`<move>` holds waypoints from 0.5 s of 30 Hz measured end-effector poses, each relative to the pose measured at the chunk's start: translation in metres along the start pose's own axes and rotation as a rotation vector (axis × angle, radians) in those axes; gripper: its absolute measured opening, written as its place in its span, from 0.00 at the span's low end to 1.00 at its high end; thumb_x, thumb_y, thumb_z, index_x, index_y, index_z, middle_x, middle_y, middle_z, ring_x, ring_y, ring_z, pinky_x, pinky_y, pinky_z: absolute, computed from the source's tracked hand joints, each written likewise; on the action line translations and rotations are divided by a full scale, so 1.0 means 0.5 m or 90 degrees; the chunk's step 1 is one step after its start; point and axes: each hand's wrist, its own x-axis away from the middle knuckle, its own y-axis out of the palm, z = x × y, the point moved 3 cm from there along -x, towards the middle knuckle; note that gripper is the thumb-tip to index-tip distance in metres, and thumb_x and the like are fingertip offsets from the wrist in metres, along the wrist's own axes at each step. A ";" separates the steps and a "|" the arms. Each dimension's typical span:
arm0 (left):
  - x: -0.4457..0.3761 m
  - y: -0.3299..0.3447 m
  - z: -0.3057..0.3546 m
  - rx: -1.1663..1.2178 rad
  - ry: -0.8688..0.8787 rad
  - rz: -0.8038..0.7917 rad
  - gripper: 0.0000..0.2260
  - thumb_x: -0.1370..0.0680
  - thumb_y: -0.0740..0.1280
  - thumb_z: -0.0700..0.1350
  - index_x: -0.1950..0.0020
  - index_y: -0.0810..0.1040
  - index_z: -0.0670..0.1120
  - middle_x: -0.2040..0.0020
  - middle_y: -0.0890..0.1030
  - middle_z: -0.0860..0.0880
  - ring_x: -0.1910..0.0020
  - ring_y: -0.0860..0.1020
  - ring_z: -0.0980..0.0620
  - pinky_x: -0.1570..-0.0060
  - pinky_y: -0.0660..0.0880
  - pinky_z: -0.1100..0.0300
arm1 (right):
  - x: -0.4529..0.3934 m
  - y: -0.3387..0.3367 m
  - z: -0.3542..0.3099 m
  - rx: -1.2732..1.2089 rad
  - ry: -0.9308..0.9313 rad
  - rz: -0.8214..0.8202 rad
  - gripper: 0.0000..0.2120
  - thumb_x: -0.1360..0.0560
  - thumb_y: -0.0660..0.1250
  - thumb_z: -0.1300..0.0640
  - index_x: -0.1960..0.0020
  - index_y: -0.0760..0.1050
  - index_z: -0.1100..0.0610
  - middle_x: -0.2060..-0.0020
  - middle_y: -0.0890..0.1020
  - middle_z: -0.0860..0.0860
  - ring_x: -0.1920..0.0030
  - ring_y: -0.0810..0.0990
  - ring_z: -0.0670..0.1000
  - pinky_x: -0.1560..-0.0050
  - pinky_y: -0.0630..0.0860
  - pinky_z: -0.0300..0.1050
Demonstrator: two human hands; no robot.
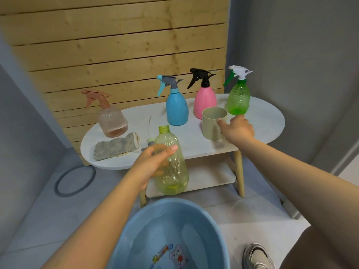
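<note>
My left hand (151, 164) grips a yellow-green transparent bottle (172, 167) with no cap, held upright in front of the white oval table (268, 121) and above a blue basin (169, 235). The bottle's spray head (150, 139) with its tube lies on the table behind it. My right hand (237, 129) holds a beige mug (212, 123) that stands on the table; the fingers curl at its right side, thumb near the rim.
Along the table's back stand a peach spray bottle (111, 117), a blue one (175, 105), a pink one (204, 98) and a green one (238, 96). A grey cloth (114, 147) lies front left. A grey ring (74, 181) lies on the floor, my shoe (256, 257) bottom right.
</note>
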 end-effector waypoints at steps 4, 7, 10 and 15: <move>0.000 0.002 0.002 -0.001 0.012 0.020 0.29 0.40 0.73 0.62 0.43 0.77 0.52 0.44 0.81 0.51 0.47 0.81 0.51 0.41 0.76 0.49 | -0.015 0.017 -0.007 -0.187 0.112 -0.103 0.33 0.23 0.54 0.36 0.36 0.66 0.66 0.48 0.76 0.58 0.51 0.76 0.59 0.52 0.73 0.48; -0.001 0.000 0.000 -0.005 0.014 0.025 0.30 0.40 0.73 0.63 0.42 0.76 0.51 0.45 0.81 0.51 0.47 0.80 0.50 0.41 0.76 0.49 | -0.020 0.026 -0.014 -0.186 0.090 -0.137 0.30 0.21 0.50 0.39 0.42 0.73 0.65 0.52 0.77 0.59 0.52 0.76 0.59 0.48 0.73 0.49; -0.005 -0.003 0.004 -0.020 0.016 0.030 0.32 0.41 0.73 0.64 0.41 0.76 0.51 0.44 0.81 0.51 0.47 0.80 0.51 0.41 0.76 0.50 | -0.027 0.037 -0.018 -0.239 0.087 -0.165 0.22 0.22 0.55 0.42 0.49 0.74 0.60 0.54 0.78 0.56 0.54 0.77 0.56 0.50 0.73 0.47; 0.010 -0.017 -0.001 -0.012 0.021 0.042 0.31 0.42 0.76 0.63 0.43 0.75 0.53 0.44 0.81 0.50 0.47 0.80 0.52 0.41 0.75 0.51 | -0.004 0.047 -0.019 -0.327 0.128 -0.218 0.14 0.26 0.59 0.49 0.65 0.69 0.58 0.71 0.73 0.53 0.74 0.66 0.50 0.71 0.64 0.41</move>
